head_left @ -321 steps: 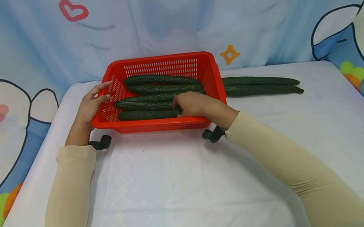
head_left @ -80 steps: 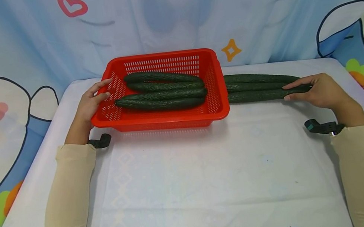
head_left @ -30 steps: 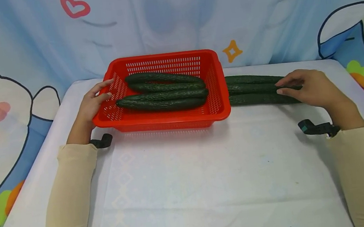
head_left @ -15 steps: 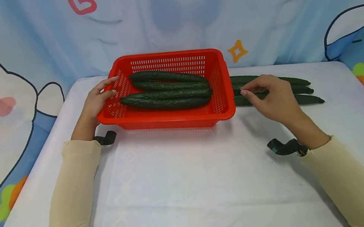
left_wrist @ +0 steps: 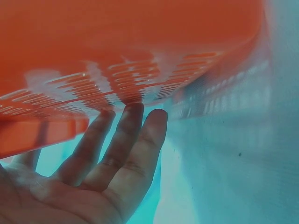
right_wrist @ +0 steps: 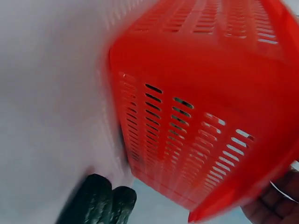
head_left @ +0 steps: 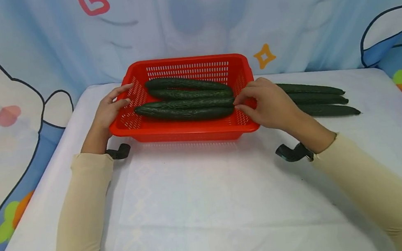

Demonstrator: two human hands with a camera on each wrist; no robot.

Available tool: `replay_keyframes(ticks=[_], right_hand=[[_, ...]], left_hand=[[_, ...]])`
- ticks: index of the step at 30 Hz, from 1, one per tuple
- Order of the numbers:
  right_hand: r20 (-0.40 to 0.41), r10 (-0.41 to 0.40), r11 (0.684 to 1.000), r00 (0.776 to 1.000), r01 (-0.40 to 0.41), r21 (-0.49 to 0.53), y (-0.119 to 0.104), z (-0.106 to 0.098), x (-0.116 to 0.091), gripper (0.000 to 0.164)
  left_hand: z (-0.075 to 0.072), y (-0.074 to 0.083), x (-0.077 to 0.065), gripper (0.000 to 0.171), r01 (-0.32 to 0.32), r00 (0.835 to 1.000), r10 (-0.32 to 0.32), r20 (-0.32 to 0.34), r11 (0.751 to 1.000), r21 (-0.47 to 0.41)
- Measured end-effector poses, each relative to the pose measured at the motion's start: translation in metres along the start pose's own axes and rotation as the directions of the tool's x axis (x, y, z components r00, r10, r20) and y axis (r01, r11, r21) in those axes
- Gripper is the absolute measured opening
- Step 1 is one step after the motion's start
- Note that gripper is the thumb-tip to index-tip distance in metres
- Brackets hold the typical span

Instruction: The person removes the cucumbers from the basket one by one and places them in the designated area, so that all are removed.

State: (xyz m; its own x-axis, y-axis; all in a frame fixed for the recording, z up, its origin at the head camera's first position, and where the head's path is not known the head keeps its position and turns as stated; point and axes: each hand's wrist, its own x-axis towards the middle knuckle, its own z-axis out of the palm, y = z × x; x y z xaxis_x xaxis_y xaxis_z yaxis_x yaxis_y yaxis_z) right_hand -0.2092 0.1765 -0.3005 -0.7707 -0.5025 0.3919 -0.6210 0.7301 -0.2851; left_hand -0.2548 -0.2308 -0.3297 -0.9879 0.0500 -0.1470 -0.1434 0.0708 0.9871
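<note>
Right-hand fingers (head_left: pixel 243 94): loosely bent; thumb and forefinger tips close together, nothing seen between them. Right hand (head_left: pixel 266 100) over the basket's right wall, tips at the right ends of the nearer cucumbers; contact cannot be told.
Left-hand fingers: left hand (head_left: pixel 104 113) grips the left end, thumb and forefinger over the rim, others spread underneath.
Red basket (head_left: pixel 187 133): upright on the white-covered table.
Basket cucumbers (head_left: pixel 188 114): four, lying lengthwise.
Table cucumbers (head_left: pixel 317 98): three, side by side, right of the basket.
Handling (judged): thumb and fingers should span one cucumber's thick part, not its tapered end; lift clear of the wall; a firm left hold should stop the basket sliding.
Hidden: left ends of the table cucumbers, behind the right hand; remaining right fingers.
Right wrist view: blurred, hand cut off at the edge.
</note>
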Motion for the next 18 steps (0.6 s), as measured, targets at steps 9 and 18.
replay_keyframes(ticks=[9, 18], right_hand=[[0.286, 0.053, 0.998, 0.957, -0.043, -0.041, 0.002, 0.016, 0.042, 0.02], [0.423, 0.213, 0.953, 0.881, -0.092, -0.288, -0.001, 0.031, 0.063, 0.054]], left_hand=[[0.0, 0.0, -0.001, 0.046, 0.009, 1.0, -0.009, 0.0, 1.0, 0.013], [0.0, 0.001, -0.001, 0.046, 0.014, 1.0, -0.014, -0.001, 1.0, 0.021]])
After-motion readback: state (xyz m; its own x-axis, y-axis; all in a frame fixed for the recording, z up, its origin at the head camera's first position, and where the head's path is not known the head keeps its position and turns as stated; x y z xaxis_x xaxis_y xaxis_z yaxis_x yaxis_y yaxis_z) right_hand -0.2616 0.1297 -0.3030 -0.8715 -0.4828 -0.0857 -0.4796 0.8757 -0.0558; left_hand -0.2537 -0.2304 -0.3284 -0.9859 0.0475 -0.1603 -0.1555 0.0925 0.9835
